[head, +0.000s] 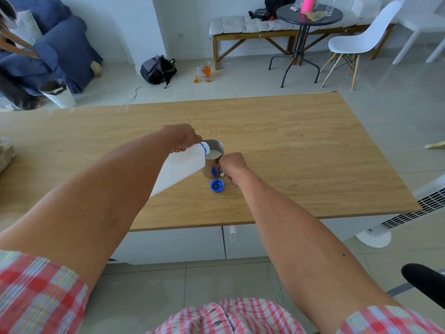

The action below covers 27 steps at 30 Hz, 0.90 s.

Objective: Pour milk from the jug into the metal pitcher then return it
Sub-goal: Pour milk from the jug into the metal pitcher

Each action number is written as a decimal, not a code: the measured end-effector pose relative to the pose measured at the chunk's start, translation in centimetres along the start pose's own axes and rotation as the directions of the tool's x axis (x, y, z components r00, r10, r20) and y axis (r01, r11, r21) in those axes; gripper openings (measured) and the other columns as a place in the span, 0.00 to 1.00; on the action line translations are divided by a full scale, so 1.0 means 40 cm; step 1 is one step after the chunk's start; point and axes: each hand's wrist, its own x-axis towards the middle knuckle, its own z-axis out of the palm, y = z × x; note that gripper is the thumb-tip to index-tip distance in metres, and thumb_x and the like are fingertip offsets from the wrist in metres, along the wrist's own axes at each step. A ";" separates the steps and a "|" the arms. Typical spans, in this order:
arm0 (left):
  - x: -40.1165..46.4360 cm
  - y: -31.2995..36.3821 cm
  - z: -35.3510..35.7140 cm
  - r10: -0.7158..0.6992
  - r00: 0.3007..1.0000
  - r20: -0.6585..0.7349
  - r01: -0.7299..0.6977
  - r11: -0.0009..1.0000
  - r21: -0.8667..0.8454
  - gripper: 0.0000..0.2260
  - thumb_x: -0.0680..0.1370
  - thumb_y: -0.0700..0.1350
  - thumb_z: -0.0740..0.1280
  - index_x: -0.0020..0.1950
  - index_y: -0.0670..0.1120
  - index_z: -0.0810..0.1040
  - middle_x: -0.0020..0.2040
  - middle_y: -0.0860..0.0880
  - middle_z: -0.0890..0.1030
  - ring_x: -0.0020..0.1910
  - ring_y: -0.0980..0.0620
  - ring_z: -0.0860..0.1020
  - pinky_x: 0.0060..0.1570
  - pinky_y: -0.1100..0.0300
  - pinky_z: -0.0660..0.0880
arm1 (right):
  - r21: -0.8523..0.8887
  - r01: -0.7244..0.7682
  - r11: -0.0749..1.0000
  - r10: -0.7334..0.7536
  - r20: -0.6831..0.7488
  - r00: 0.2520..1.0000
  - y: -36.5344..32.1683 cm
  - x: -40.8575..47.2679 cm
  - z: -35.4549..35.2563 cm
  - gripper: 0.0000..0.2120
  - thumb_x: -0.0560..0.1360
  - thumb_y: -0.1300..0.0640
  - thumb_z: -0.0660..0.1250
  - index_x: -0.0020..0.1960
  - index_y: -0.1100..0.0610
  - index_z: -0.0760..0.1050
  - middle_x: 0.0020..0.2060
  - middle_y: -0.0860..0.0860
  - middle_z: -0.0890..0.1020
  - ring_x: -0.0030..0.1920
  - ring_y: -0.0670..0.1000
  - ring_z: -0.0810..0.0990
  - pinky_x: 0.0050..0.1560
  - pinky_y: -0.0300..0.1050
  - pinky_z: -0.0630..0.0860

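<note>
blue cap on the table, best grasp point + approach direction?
Take the blue cap by its outer rim, pinching across opposite sides, coming straight down from above. It lies flat on the wooden table with its open side up, so the low side wall is the only graspable part. Approach from its near side; the metal pitcher and right hand crowd the far side.

We see pale floor tiles (240, 78), a blue sofa (55, 44), a cushioned wooden seat (252, 27), a round black table (309, 14) and a white chair (361, 39).
</note>
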 end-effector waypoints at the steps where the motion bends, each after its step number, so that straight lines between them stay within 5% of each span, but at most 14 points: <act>1: 0.000 0.001 0.000 -0.001 1.000 0.002 0.001 1.000 -0.001 0.17 0.82 0.52 0.59 0.38 0.42 0.70 0.30 0.46 0.69 0.26 0.48 0.63 0.29 0.59 0.62 | -0.001 0.001 1.000 -0.001 0.000 1.000 0.000 0.000 0.000 0.16 0.76 0.63 0.59 0.59 0.63 0.81 0.42 0.55 0.81 0.32 0.52 0.71 0.31 0.44 0.68; 27: -0.009 0.007 -0.004 0.005 1.000 -0.002 -0.005 1.000 0.001 0.19 0.83 0.53 0.58 0.39 0.41 0.72 0.31 0.45 0.70 0.27 0.48 0.65 0.31 0.58 0.63 | 0.008 -0.016 1.000 0.016 0.000 1.000 -0.002 -0.008 0.000 0.16 0.76 0.62 0.60 0.59 0.62 0.81 0.40 0.53 0.79 0.32 0.51 0.71 0.30 0.45 0.67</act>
